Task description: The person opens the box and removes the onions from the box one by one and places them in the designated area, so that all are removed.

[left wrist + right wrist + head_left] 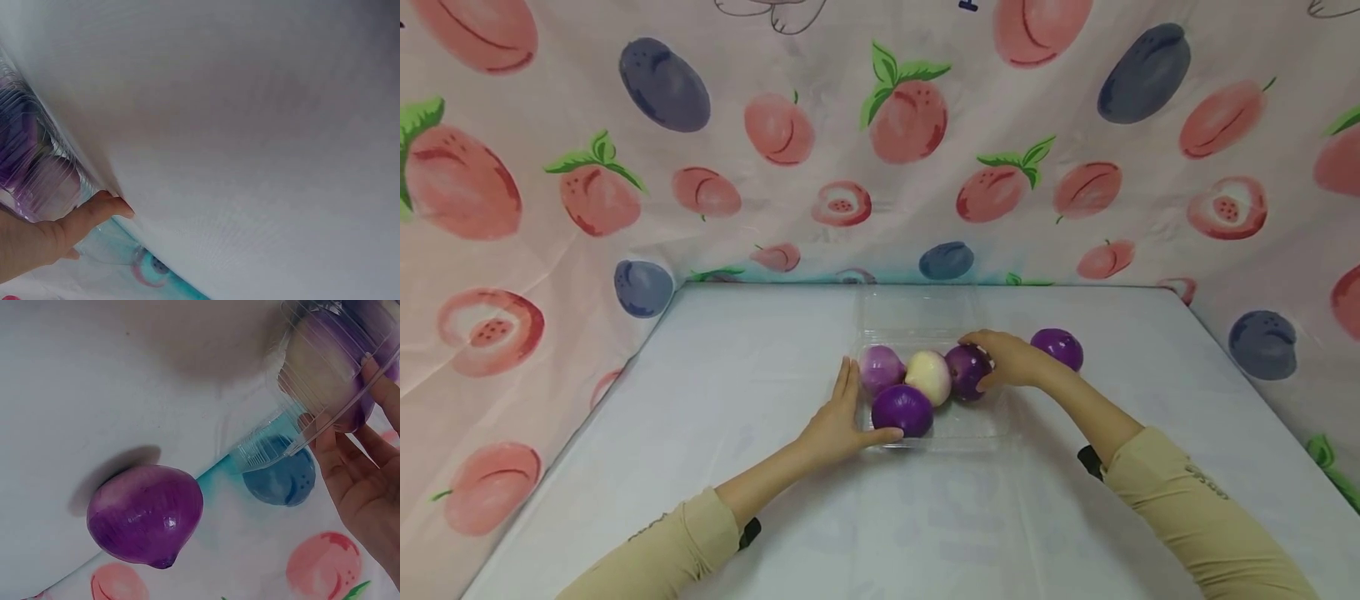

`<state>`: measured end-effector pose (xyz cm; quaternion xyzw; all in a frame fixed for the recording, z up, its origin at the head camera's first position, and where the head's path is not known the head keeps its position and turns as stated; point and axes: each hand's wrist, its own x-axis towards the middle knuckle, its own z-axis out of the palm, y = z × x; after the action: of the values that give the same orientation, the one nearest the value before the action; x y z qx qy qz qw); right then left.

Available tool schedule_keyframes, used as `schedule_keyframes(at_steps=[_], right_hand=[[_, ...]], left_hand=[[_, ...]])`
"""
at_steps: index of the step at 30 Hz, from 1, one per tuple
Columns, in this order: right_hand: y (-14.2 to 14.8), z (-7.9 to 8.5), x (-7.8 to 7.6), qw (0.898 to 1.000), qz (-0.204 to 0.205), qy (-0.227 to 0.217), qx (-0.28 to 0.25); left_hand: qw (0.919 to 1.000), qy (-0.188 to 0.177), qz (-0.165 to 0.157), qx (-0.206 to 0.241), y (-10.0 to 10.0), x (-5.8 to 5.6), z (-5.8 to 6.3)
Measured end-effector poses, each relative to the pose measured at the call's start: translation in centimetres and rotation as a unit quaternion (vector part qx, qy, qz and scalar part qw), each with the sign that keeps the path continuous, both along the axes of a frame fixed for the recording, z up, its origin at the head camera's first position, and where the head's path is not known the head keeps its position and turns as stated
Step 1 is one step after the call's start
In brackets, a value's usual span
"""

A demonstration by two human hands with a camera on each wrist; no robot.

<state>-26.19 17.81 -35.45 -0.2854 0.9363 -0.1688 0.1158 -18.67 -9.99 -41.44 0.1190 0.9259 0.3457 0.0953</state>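
A clear plastic box lies on the table with its lid folded back. In it sit a pale purple onion, a white onion, a glossy purple onion and a dark purple onion. My right hand grips the dark purple onion at the box's right side, fingers curled over it. With straight fingers along the left wall and the thumb at the front rim, my left hand touches the box. The left wrist view shows this hand beside the ribbed plastic.
Another purple onion lies on the table outside the box, behind my right forearm; the right wrist view shows this onion closer. A white cover lies over the table. Fruit-printed cloth hangs behind and along both sides.
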Motion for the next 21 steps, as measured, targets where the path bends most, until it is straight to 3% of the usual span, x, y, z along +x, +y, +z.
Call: schedule_keyframes(at_steps=[5,13,21], right_hand=[[0.0,0.2,-0.1,1.0,0.003,0.012,0.0],[0.2,0.3,-0.5,0.999,-0.013,-0.009,-0.037],[1.1,1.3,-0.3,0.994,-0.023,-0.005,-0.104]], left_hand=[[1.0,-0.003,-0.001,0.001,-0.1,0.0,0.0],[1.0,-0.003,0.006,-0.003,-0.1,-0.1,-0.1],[1.0,-0.001,0.004,-0.007,0.0,-0.1,-0.1]])
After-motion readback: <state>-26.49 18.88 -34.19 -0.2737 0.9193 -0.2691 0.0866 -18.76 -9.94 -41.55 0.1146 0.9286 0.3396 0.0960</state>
